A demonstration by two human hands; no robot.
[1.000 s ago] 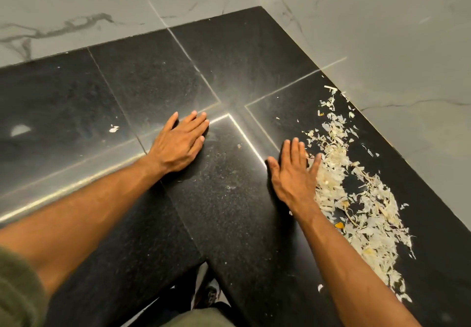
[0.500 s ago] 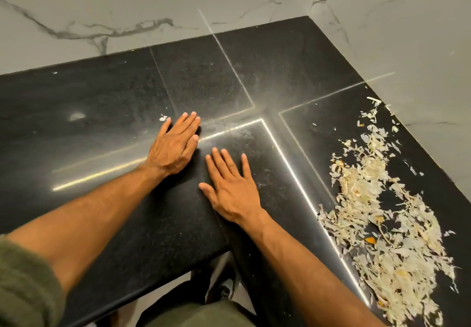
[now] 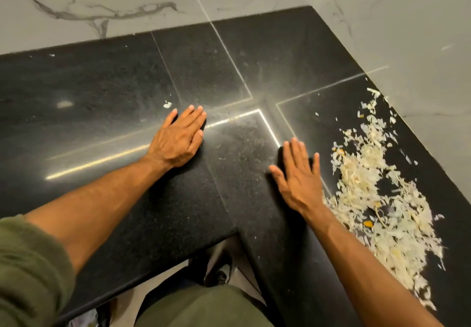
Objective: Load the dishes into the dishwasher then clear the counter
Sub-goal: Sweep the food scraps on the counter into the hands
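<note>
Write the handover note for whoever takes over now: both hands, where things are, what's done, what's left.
Left hand: open, flat on the black counter, holding nothing.
Right hand: open, flat, just left of the scrap pile.
One stray scrap lies just beyond the left hand.
Done: no dishes in view on this stretch.
Left: gather pile and stray scrap off the counter.
</note>
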